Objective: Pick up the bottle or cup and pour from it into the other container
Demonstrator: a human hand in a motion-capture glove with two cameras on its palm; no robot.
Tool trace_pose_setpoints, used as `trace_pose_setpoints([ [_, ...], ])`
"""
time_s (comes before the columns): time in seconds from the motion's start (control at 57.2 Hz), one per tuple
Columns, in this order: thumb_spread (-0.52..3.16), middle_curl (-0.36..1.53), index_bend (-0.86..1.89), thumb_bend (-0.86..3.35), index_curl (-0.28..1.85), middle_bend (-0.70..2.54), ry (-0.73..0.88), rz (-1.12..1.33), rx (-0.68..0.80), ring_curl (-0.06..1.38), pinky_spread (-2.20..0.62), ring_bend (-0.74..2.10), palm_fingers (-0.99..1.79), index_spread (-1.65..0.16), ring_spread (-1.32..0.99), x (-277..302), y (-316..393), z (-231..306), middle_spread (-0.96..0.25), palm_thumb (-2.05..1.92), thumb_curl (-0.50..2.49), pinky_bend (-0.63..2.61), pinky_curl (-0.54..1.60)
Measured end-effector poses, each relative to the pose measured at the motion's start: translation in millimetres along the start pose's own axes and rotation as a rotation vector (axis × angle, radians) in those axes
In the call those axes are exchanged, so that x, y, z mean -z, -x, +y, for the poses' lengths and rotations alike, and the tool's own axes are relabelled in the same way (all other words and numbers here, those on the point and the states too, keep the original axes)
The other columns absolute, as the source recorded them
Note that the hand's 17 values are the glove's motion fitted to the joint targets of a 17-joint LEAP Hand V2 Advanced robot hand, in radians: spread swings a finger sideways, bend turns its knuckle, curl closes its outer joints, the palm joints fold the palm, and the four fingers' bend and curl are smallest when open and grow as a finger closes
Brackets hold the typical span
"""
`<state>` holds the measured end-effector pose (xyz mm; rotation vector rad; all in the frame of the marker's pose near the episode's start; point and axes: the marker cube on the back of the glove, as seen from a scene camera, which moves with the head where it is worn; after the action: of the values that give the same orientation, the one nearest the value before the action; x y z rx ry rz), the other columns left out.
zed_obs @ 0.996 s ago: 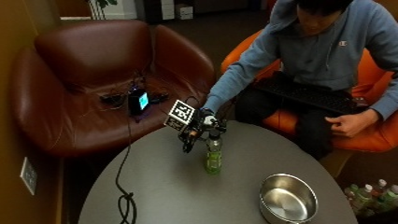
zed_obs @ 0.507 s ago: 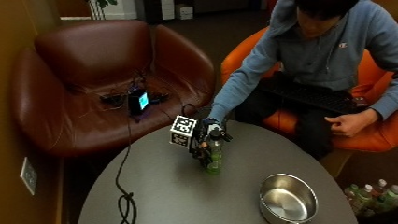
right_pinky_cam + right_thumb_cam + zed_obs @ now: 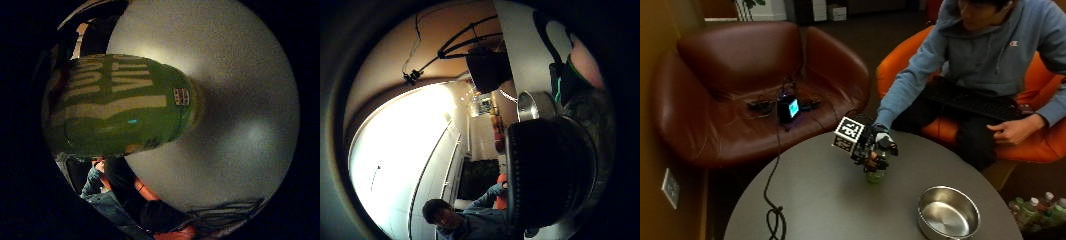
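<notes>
A green bottle (image 3: 874, 175) stands upright on the round grey table (image 3: 820, 200). My gloved right hand (image 3: 877, 148) comes down over its upper part, with the fingers curled round it, so only the bottle's base shows in the outside view. The little finger side palm view is largely filled by the green bottle (image 3: 120, 107) and its label, with the table (image 3: 240, 100) behind. In the thumb side palm view the bottle's dark cap (image 3: 550, 170) sits close to the palm. A steel bowl (image 3: 948, 213) rests on the table to the bottle's right, near the front edge; the steel bowl (image 3: 535, 105) appears past the cap.
A black cable (image 3: 773, 210) trails over the table's left part. A brown leather armchair (image 3: 740, 90) with a small lit device (image 3: 788, 108) stands behind the table. Several bottles (image 3: 1033, 207) stand on the floor at the right. The person's bare hand (image 3: 1013, 131) rests on their lap.
My right hand has sunk lower over the bottle and its fingers have closed round the upper part. The bottle stands in the same spot on the table.
</notes>
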<state>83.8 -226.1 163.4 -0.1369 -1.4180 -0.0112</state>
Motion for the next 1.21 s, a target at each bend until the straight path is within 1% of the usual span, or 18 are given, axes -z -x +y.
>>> trace_pose_setpoints([
  [0.07,0.21,0.44,0.17,-0.03,0.40,0.36,-0.006,0.044,0.004,0.40,-0.24,0.39,1.11,-0.28,-0.25,-4,22,3,-0.15,1.10,0.65,0.21,0.33],
  [0.157,0.17,0.45,0.17,-0.03,0.41,0.36,-0.029,0.206,0.006,0.41,-0.26,0.38,1.13,-0.28,-0.25,-6,53,9,-0.15,1.09,0.67,0.20,0.34],
  [0.315,0.13,0.47,0.16,-0.04,0.42,0.36,-0.053,0.465,-0.065,0.43,-0.28,0.38,1.15,-0.28,-0.25,-13,89,19,-0.14,1.08,0.69,0.20,0.35],
  [0.542,0.09,0.49,0.16,-0.03,0.44,0.36,-0.073,0.898,-0.134,0.46,-0.28,0.39,1.16,-0.26,-0.24,-52,142,0,-0.13,1.07,0.71,0.20,0.37],
  [0.699,0.08,0.50,0.17,-0.04,0.45,0.37,-0.092,1.230,-0.147,0.47,-0.27,0.40,1.16,-0.26,-0.23,-92,174,-34,-0.13,1.06,0.72,0.19,0.38],
  [0.769,0.08,0.50,0.17,-0.03,0.45,0.36,-0.107,1.417,-0.142,0.47,-0.27,0.40,1.16,-0.25,-0.23,-110,183,-45,-0.12,1.06,0.72,0.20,0.38],
  [0.857,0.07,0.51,0.16,-0.04,0.45,0.37,-0.128,1.725,-0.137,0.48,-0.26,0.40,1.16,-0.25,-0.22,-132,192,-57,-0.12,1.06,0.73,0.19,0.39],
  [0.944,0.07,0.51,0.17,-0.03,0.45,0.37,-0.115,1.977,-0.143,0.48,-0.26,0.40,1.16,-0.25,-0.22,-154,189,-51,-0.12,1.05,0.73,0.20,0.39],
  [1.014,0.07,0.51,0.16,-0.04,0.46,0.37,-0.128,2.164,-0.107,0.48,-0.26,0.41,1.17,-0.25,-0.22,-172,190,-53,-0.12,1.05,0.73,0.20,0.40],
  [1.119,0.07,0.51,0.16,-0.04,0.46,0.37,-0.144,2.365,-0.084,0.48,-0.26,0.40,1.17,-0.25,-0.22,-188,190,-57,-0.12,1.04,0.74,0.21,0.40],
  [1.206,0.07,0.51,0.16,-0.04,0.46,0.37,-0.137,2.442,-0.078,0.48,-0.27,0.40,1.18,-0.25,-0.23,-198,190,-60,-0.13,1.02,0.74,0.22,0.40],
])
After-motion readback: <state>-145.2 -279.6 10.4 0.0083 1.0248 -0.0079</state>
